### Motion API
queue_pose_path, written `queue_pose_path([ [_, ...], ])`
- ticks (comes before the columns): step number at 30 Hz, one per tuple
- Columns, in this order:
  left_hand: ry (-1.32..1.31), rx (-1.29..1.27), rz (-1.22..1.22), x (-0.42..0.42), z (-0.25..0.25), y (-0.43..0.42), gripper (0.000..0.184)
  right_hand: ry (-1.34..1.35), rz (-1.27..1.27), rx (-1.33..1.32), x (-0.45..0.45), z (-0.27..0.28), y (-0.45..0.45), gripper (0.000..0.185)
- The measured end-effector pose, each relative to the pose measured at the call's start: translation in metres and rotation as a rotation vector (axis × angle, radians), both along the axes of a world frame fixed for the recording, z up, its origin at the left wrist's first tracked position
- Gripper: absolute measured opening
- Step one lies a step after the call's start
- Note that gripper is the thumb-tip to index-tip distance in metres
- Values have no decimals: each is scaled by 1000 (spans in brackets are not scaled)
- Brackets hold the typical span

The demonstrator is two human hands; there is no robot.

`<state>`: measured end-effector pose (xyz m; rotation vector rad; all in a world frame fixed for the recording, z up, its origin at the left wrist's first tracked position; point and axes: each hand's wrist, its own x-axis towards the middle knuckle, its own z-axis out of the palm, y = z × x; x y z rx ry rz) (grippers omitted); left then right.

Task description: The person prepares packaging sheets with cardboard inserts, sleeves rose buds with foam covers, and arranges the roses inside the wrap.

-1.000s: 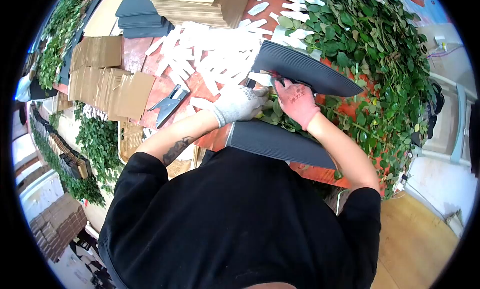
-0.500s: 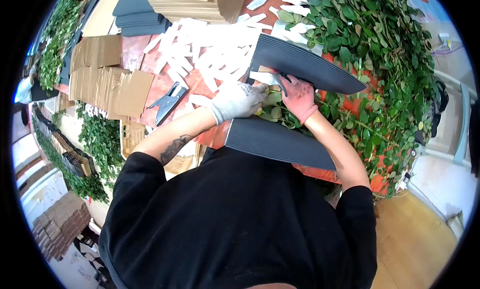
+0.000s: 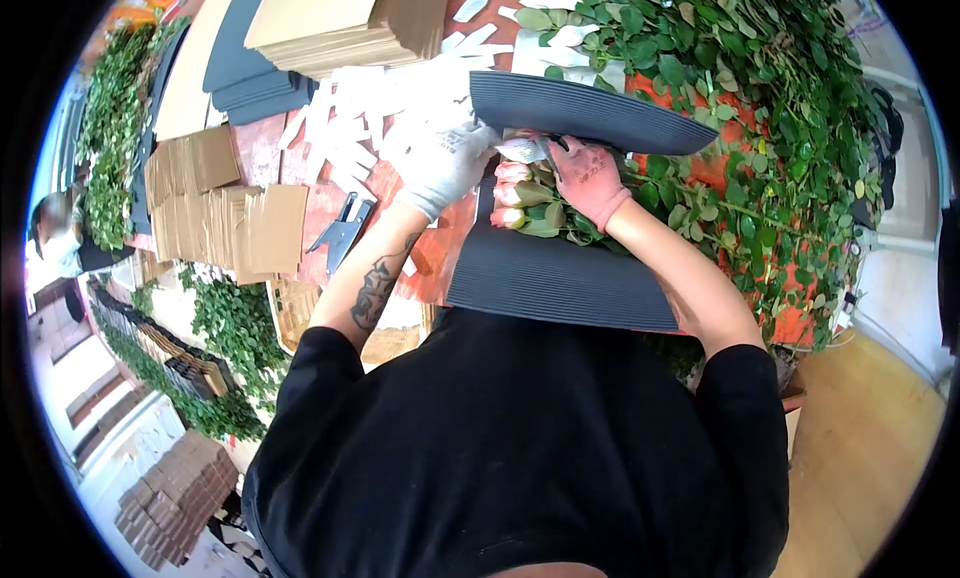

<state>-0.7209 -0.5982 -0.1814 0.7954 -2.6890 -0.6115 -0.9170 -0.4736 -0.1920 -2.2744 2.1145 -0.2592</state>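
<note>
Several pink-and-cream roses [image 3: 510,196] lie with their leaves on a black corrugated sheet [image 3: 560,283], whose far flap [image 3: 590,113] is folded up over them. My right hand [image 3: 590,181], in a pink glove, is closed around a rose with a white sleeve [image 3: 520,150] under that flap. At the flap's left edge is my left hand [image 3: 447,166], in a pale grey glove, beside the heap of white sleeves [image 3: 350,113]. Its fingertips blend into the bright white there, so their grip is unclear. A stapler [image 3: 347,230] lies left of my left wrist.
Stacked brown cardboard [image 3: 330,23] and black sheets [image 3: 262,93] stand at the far left, with smaller cardboard pieces [image 3: 230,223] nearer. Leafy rose stems [image 3: 700,38] cover the right of the red table [image 3: 440,248]. Another person [image 3: 60,243] is at the left edge.
My left hand has moved left, away from the stems, uncovering the rose heads. My right hand stays at the sleeved rose under the flap. The view has shifted slightly.
</note>
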Motion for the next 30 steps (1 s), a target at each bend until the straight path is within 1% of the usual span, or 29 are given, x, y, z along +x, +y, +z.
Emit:
queue_pose_path([
  [1, -1, -4, -20, 5, -1, -3, 13, -1, -20, -4, 1, 1, 0, 34],
  [3, 61, -33, 38, 13, 3, -2, 9, -50, -13, 141, 2, 11, -2, 34],
  [4, 26, -36, 83, 16, 6, -1, 8, -45, -5, 152, 1, 13, -2, 35],
  [5, -58, -91, 143, 23, 6, -5, 8, -50, -14, 148, 0, 11, -1, 35],
  [7, -25, -14, 358, 54, 9, -28, 11, -59, 2, 78, 0, 4, 0, 35],
  [8, -29, -19, 358, 53, 15, -27, 11, -63, 3, 74, -1, 2, 0, 35],
  [10, 152, -147, 118, 58, 30, -25, 20, 0, 45, -3, -2, -2, -1, 34],
  [11, -389, 212, 173, 38, 74, -6, 28, 1, 62, -14, -2, -1, -3, 34],
  [12, -282, 59, -54, 20, 89, 12, 32, -4, 56, 17, -1, 2, -4, 33],
  [13, -22, -28, -231, 22, 51, 21, 34, -7, 50, 53, -2, 4, -4, 32],
  [14, -25, -71, -281, 6, 43, 34, 39, -6, 76, -13, -4, -2, -4, 30],
  [15, -218, -14, -259, -3, 43, 39, 45, 9, 87, -21, -5, 3, -6, 30],
  [17, -290, 47, -242, -8, 37, 42, 52, 1, 96, 49, -5, 15, -5, 30],
  [18, -278, 34, -236, -10, 36, 41, 52, 129, 125, 93, -3, 29, -8, 32],
  [19, -313, -27, -227, -8, 34, 44, 55, 210, 183, 62, 0, 42, -9, 33],
  [20, -356, -77, -220, -5, 33, 49, 58, 258, 229, 103, 6, 58, -13, 32],
  [21, -361, -74, -227, -4, 33, 50, 58, 300, 266, 144, 13, 67, -17, 32],
  [22, -400, -36, -236, -6, 34, 48, 59, 296, 252, 144, 19, 70, -23, 32],
  [24, -430, -8, -251, -10, 35, 47, 61, 373, 263, 328, 24, 75, -34, 30],
  [25, -400, -17, -252, -9, 35, 47, 61, 380, 257, 325, 21, 74, -34, 30],
  [28, -338, -25, -237, -7, 36, 47, 61, 403, 253, 368, 7, 45, -28, 19],
  [30, -454, 20, -269, -10, 42, 47, 62, 384, 225, 366, 6, 56, -24, 17],
])
